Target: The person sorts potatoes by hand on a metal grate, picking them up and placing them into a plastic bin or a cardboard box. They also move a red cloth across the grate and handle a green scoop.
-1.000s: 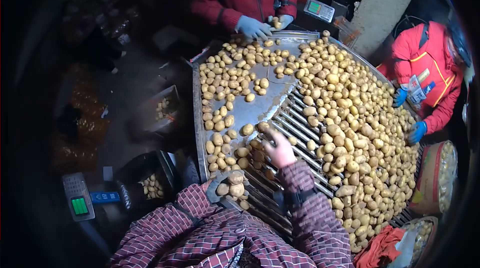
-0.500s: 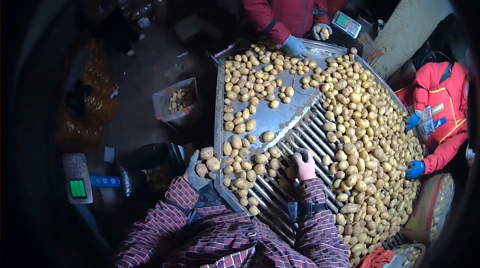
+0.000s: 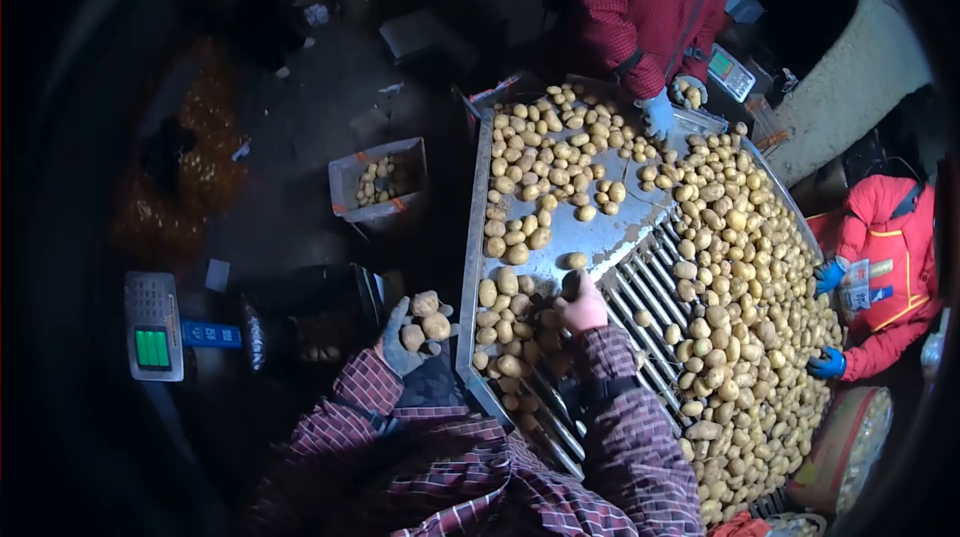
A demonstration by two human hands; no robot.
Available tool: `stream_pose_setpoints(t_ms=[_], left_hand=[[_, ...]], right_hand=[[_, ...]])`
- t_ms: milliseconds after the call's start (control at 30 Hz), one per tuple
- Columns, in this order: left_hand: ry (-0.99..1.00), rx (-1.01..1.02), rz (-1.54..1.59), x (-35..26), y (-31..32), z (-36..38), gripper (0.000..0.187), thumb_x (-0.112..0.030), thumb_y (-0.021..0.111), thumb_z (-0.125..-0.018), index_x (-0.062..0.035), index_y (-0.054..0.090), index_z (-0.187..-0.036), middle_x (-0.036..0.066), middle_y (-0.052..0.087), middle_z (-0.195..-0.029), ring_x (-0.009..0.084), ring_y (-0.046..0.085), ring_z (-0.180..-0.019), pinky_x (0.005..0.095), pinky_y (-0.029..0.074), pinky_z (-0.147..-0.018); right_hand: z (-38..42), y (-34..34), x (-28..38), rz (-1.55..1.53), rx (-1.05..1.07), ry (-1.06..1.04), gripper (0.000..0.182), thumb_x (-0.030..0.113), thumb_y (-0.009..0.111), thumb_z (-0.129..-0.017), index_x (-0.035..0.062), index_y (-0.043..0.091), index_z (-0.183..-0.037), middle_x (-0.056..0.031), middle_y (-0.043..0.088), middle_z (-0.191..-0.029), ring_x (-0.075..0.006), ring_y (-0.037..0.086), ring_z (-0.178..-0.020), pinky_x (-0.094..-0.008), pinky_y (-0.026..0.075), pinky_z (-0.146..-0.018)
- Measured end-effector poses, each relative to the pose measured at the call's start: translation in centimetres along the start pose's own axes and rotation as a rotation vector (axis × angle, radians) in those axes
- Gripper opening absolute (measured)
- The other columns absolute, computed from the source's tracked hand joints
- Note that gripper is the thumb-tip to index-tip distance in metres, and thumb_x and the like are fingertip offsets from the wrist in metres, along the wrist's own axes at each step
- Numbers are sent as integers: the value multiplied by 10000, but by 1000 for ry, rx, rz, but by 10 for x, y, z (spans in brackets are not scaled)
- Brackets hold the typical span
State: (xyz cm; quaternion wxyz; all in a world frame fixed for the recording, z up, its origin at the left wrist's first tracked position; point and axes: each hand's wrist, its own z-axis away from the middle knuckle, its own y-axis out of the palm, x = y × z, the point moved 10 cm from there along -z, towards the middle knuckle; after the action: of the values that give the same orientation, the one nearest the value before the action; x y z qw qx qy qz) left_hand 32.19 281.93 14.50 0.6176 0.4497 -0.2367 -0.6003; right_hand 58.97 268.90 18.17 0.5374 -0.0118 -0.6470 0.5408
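Note:
My left hand [image 3: 400, 345], in a grey glove, is cupped around several potatoes [image 3: 424, 305] just off the left edge of the metal sorting table [image 3: 468, 287]. My right hand [image 3: 583, 309], in a glove with a pink back and dark fingers, is over the table where the sheet metal meets the slatted grate [image 3: 628, 289]. Beside it is a cluster of loose potatoes [image 3: 507, 322]. Its fingers are dark and blurred, so whether they hold anything is hidden.
A large potato pile [image 3: 745, 307] covers the table's right side. Opposite, a person in a dark red jacket [image 3: 650, 17] handles potatoes; another in a red coat [image 3: 890, 257] stands at right. A box of potatoes [image 3: 378, 182] and a scale [image 3: 153, 327] are at left.
My right hand has moved from over the slats toward the potatoes at the left of the table. My left hand still holds its potatoes. The view has shifted, moving the table rightward in the frame.

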Motion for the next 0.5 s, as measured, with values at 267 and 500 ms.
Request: stream_pose_setpoints(t_ms=[267, 500], left_hand=[[-30, -16, -38, 4, 2, -3, 480, -505, 499, -897, -143, 525, -1210, 84, 567, -1200, 274, 572, -990, 297, 466, -633], [7, 84, 115, -9, -24, 0, 503, -520, 500, -892, -131, 525, -1210, 95, 561, -1213, 379, 538, -1113, 323, 519, -637]], right_hand=[[0, 96, 20, 527, 327, 141, 481, 468, 482, -857, 80, 590, -1120, -208, 583, -1115, -338, 630, -945, -453, 490, -813], [12, 68, 29, -733, 552, 226, 333, 260, 609, -876, 8, 611, -1094, -69, 660, -952, -167, 627, -841, -285, 494, -706]])
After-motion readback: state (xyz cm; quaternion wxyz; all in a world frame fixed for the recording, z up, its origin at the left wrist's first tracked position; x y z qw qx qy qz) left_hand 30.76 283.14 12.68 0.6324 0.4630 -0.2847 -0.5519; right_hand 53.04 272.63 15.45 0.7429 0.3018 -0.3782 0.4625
